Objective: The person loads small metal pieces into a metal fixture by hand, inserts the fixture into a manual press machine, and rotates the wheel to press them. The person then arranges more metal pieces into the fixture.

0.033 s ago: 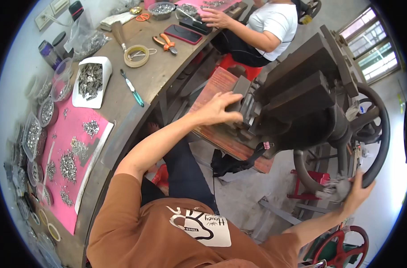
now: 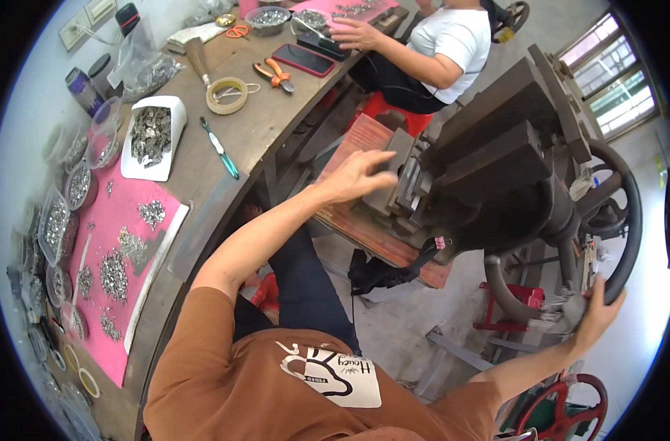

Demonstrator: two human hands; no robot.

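Note:
My left hand (image 2: 360, 176) is held beside the metal die (image 2: 410, 192) of a dark, heavy hand press (image 2: 489, 162). Its fingers are stretched toward the die, thumb and forefinger apart, with nothing seen between them. On the far right my right hand (image 2: 599, 314) grips the rim of the press's big black handwheel (image 2: 630, 213), at its lower part. Next to that hand a grey wrapped lump (image 2: 563, 312) sits on the wheel. The press stands on a worn reddish wooden board (image 2: 357, 220).
On the workbench (image 2: 180, 213) at left lie a pink mat (image 2: 92, 294) with small metal pieces, a white scoop (image 2: 174, 121), a toothbrush (image 2: 219, 147), a tape roll (image 2: 227, 95), pliers (image 2: 274, 76) and a phone (image 2: 303, 59). Another person (image 2: 449, 51) sits at the far end. A red stool (image 2: 507, 305) stands under the wheel.
My left hand has drawn back slightly from the die, its thumb rising a little. My right hand has shifted slightly right along with the wheel.

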